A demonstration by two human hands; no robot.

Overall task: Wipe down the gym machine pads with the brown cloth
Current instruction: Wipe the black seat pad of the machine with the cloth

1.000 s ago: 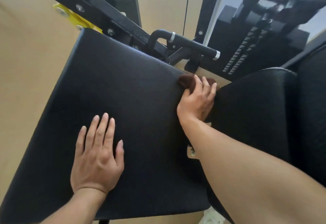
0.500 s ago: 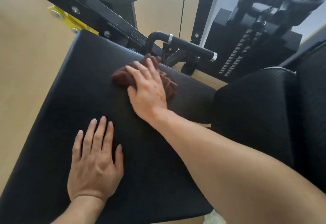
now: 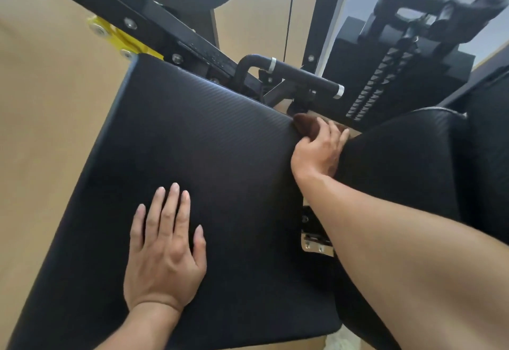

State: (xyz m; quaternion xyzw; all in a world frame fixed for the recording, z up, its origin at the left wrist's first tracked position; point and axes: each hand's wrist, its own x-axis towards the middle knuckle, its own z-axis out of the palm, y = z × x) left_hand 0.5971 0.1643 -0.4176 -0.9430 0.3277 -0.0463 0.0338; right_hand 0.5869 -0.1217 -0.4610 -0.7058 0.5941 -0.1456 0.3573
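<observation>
A large black seat pad (image 3: 198, 151) fills the middle of the view. My left hand (image 3: 165, 250) lies flat on its near part, fingers straight. My right hand (image 3: 321, 151) is at the pad's far right corner, pressing the brown cloth (image 3: 305, 125) against the edge. Its fingers curl over the cloth into the gap between the seat pad and a second black pad (image 3: 407, 162) to the right. Only the cloth's upper end shows above my fingers.
A black handle bar (image 3: 300, 74) with silver rings sticks out behind the seat pad. Black frame beams (image 3: 132, 10) with a yellow bracket (image 3: 121, 38) run across the top left. A weight stack (image 3: 382, 79) stands at the back right. Tan floor lies to the left.
My right hand swept the cloth from the far middle of the seat pad back to its far right corner. My left hand stayed flat on the pad.
</observation>
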